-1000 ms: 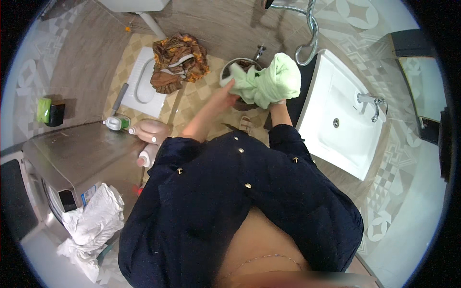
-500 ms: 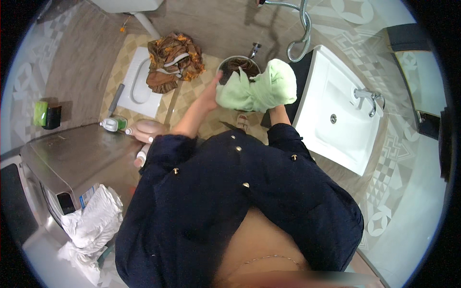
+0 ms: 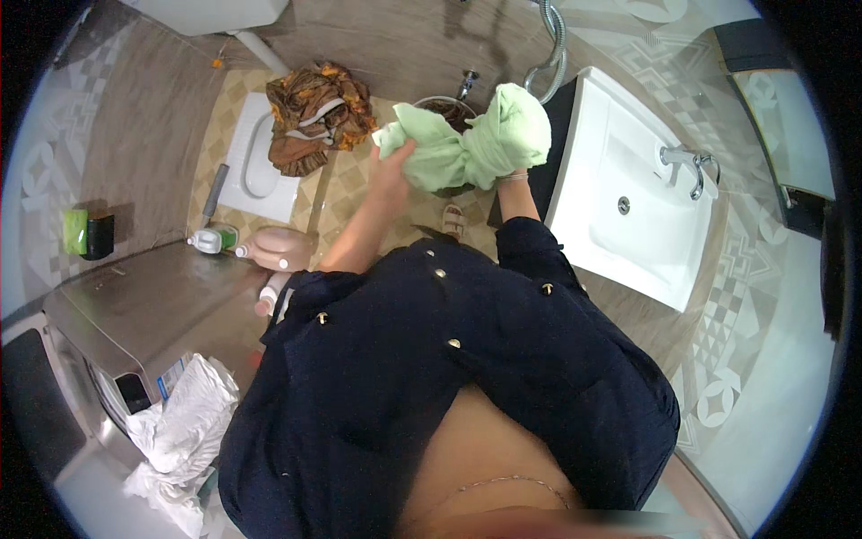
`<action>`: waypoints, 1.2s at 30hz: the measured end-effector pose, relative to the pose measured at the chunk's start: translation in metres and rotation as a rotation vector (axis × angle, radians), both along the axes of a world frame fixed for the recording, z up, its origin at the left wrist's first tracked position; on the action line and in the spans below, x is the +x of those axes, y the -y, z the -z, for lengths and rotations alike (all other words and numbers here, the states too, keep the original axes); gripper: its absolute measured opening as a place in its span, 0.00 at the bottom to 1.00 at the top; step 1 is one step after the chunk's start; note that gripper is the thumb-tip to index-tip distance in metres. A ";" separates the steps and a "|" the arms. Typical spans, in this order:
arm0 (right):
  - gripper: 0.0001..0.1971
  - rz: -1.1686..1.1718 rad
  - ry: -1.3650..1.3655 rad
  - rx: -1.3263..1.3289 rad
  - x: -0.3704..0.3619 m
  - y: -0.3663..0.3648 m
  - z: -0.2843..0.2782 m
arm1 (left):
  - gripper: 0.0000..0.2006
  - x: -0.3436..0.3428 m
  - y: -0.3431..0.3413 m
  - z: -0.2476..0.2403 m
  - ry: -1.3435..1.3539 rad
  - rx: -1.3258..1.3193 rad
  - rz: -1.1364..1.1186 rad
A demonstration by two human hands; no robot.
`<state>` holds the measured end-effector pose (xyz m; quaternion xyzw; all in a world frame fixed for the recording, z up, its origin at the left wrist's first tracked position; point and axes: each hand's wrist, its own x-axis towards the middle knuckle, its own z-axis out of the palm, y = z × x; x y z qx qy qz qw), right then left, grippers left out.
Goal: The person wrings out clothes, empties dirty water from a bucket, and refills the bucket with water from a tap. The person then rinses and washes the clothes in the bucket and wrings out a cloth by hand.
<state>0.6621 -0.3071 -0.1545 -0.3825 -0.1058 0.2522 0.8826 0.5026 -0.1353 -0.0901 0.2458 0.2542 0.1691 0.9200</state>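
Note:
A light green towel [image 3: 440, 157] stretches between my two hands, twisted narrow in the middle and bunched thick at its right end. My left hand [image 3: 392, 171] is closed round the towel's left end, with the thumb on top. At the right end, my right hand [image 3: 514, 176] holds the bulky part from below; the cloth covers its fingers and only the wrist area shows. Just beyond the towel stands a round bucket [image 3: 422, 101] with dark brown cloth [image 3: 452, 110] in it, partly hidden by the towel.
A white washbasin [image 3: 584, 180] with a chrome tap stands at the right. Brown patterned clothing [image 3: 319, 121] lies beside the white squat toilet [image 3: 232, 171]. Bottles [image 3: 278, 247] stand near a metallic-topped washing machine [image 3: 162, 287], with white cloth [image 3: 193, 422] at its side. A shower hose [image 3: 558, 54] hangs at the far wall.
My left hand has moved from beside the bucket's rim onto the towel's left end. The towel now reaches farther left and covers more of the bucket.

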 end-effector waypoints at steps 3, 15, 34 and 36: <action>0.20 0.007 0.042 -0.042 0.009 -0.001 0.000 | 0.25 -0.008 -0.013 -0.045 0.086 0.150 0.125; 0.20 -0.005 0.236 -0.189 0.000 -0.006 -0.019 | 0.12 -0.017 -0.041 -0.020 -0.499 1.359 0.168; 0.19 0.187 0.690 -0.330 -0.036 -0.028 -0.096 | 0.13 0.006 0.004 0.033 -0.169 0.102 0.101; 0.19 0.207 0.737 -0.348 -0.039 -0.035 -0.104 | 0.12 0.007 0.002 0.043 -0.233 0.181 0.044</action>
